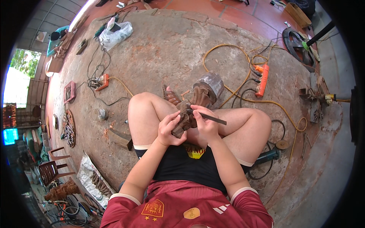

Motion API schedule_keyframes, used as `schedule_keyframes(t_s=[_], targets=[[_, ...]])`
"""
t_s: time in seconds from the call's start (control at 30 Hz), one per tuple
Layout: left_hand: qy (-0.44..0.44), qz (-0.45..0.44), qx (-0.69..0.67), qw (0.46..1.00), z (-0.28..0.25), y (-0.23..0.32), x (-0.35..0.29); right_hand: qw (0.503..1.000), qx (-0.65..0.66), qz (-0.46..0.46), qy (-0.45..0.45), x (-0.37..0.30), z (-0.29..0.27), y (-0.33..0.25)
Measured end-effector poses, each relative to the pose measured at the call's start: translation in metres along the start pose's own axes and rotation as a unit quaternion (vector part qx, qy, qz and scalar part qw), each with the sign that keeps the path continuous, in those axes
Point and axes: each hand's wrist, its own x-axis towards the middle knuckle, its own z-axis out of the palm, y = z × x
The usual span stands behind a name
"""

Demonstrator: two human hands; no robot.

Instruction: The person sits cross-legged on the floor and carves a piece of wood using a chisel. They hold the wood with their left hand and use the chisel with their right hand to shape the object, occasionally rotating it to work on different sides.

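I sit cross-legged on the floor, with a brown carved wooden piece (181, 125) held over my lap. My left hand (170, 130) is closed round its left side and lower end. In my right hand (206, 125) is a narrow flat metal tool (213, 118), pinched between thumb and fingers. Its thin tip meets the carving near the upper part. Just beyond my hands, another carved wooden piece (201, 97) leans by a grey metal cylinder (212, 83). A ridged brown carving (172, 97) lies near my left knee.
An orange power strip (262, 80) with a yellow cable (283, 106) lies to the right. A green power tool (268, 155) rests by my right thigh. Left are another socket block (102, 82), a tin can (100, 114) and a wooden block (120, 139). A person (59, 40) sits far left.
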Motion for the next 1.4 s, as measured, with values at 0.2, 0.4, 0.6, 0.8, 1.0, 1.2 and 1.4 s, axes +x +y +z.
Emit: schedule_keyframes(t_s=[0.2,0.4,0.6,0.8,1.0,1.2,1.4], targets=[[0.007,0.001,-0.002,1.000,0.000,-0.002,0.000,0.993,-0.048,-0.103,0.026,-0.007,0.011,0.004],[0.016,-0.006,-0.009,1.000,0.000,-0.003,0.001,0.992,-0.046,-0.110,0.042,-0.011,0.018,0.014],[0.013,-0.005,-0.016,1.000,0.001,-0.003,0.001,0.986,0.092,0.064,0.127,-0.015,0.018,0.020],[0.007,-0.007,-0.009,1.000,-0.001,-0.001,-0.001,0.961,0.193,0.162,0.115,0.024,-0.014,0.015],[0.000,-0.004,-0.003,1.000,0.000,0.000,0.000,0.970,0.203,0.134,0.011,0.019,-0.017,0.014],[0.006,-0.004,-0.005,1.000,0.000,-0.002,0.000,0.971,0.183,0.155,0.005,0.028,-0.037,0.012],[0.004,-0.004,-0.009,1.000,0.000,0.000,0.001,0.968,0.188,0.167,0.006,0.026,-0.036,0.024]])
